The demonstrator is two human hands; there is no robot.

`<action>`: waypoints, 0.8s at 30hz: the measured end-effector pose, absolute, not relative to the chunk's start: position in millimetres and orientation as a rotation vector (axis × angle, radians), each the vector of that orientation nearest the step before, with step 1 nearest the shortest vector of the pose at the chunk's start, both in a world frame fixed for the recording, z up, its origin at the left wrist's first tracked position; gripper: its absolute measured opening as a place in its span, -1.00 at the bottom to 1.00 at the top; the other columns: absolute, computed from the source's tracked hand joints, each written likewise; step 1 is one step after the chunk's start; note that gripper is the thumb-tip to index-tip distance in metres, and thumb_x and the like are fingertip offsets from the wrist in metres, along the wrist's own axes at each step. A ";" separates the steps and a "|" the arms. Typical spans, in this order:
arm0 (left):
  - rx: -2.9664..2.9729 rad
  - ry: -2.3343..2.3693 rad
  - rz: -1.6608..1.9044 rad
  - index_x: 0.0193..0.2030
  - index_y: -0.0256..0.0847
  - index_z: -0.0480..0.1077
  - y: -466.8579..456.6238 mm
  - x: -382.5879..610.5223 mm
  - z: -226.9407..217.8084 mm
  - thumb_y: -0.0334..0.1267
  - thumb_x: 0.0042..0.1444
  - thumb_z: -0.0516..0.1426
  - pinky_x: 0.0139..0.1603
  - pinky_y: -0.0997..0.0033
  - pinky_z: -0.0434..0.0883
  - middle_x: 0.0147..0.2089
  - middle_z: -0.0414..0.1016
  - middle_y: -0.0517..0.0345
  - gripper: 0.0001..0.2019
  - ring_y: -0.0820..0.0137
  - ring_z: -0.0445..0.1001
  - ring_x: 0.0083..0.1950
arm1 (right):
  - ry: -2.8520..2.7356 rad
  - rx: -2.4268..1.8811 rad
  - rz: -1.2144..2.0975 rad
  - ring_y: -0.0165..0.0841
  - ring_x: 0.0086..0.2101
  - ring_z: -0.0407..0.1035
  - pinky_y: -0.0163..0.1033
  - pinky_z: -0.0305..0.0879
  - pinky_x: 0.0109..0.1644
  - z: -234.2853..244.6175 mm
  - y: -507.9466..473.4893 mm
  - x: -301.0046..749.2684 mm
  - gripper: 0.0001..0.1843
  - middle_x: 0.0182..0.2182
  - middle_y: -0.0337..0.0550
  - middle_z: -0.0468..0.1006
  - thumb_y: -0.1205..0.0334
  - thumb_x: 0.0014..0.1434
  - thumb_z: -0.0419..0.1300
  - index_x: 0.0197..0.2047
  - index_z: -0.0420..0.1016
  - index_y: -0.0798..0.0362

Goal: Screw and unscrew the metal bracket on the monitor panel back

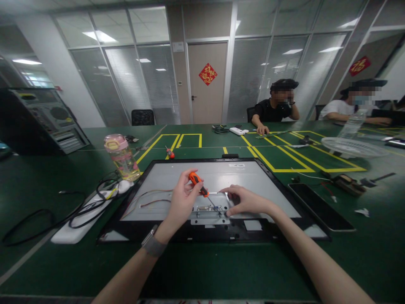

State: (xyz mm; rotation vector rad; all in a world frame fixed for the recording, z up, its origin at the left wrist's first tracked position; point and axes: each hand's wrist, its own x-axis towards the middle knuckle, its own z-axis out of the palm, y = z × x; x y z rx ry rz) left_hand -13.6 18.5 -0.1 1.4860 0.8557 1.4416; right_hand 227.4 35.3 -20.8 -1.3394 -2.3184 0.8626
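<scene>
My left hand [183, 198] is closed round the orange and black handle of a screwdriver [195, 181]. Its shaft slants down to the right, and the tip meets the lower right part of a small metal bracket [207, 221] with a circuit board on it. The bracket lies on the grey back of a flat display panel [253, 179] with a black frame. My right hand [248, 200] grips the bracket's right end, index finger at the upper edge and thumb at the lower right. Its other fingers are curled and partly hidden. Thin wires [152, 203] run left from the bracket.
To the left are a white power strip [77, 221] with black cables, a pink-lidded bottle [122, 158] and a computer case [47, 120]. A red screwdriver [170, 153] lies beyond the panel. At right are a black phone-like slab [319, 207] and a clear tray [351, 145]. Two people sit opposite.
</scene>
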 end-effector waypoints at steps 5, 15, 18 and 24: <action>1.500 0.852 1.424 0.08 -0.18 0.23 19.7 -13.2 -6.3 -0.21 0.15 0.19 -0.25 0.37 0.59 -0.16 0.46 0.14 -0.62 0.41 0.61 -0.32 | -2.318 -1.342 0.868 -0.20 -0.20 0.32 -0.15 0.29 -0.09 -21.3 35.1 227.4 -0.17 -0.22 -0.13 0.40 -0.02 -0.11 0.47 0.21 0.41 0.02; 1.703 0.852 1.421 0.10 -0.16 0.28 15.1 -14.5 -6.3 -0.23 0.19 0.17 -0.21 0.38 0.58 -0.15 0.50 0.08 -0.66 0.34 0.62 -0.19 | -2.327 -1.346 0.853 -0.19 -0.21 0.31 -0.17 0.27 -0.12 -21.8 35.7 227.2 -0.17 -0.25 -0.16 0.39 -0.05 -0.13 0.47 0.21 0.42 -0.01; 1.850 0.810 1.401 0.08 -0.16 0.29 8.1 -12.2 -3.3 -0.31 0.22 0.13 -0.19 0.41 0.56 -0.10 0.51 0.06 -0.71 0.40 0.61 -0.23 | -2.335 -1.320 0.834 -0.21 -0.23 0.31 -0.19 0.27 -0.14 -22.1 36.2 227.3 -0.18 -0.26 -0.17 0.40 -0.06 -0.13 0.47 0.19 0.44 -0.02; 2.057 0.722 1.382 0.03 -0.15 0.33 -2.0 -8.3 4.1 -0.39 0.23 0.08 -0.08 0.36 0.51 -0.06 0.46 0.05 -0.76 0.40 0.55 -0.15 | -2.333 -1.305 0.818 -0.22 -0.23 0.31 -0.21 0.26 -0.15 -24.8 37.7 227.0 -0.19 -0.27 -0.18 0.40 -0.05 -0.14 0.48 0.18 0.45 0.00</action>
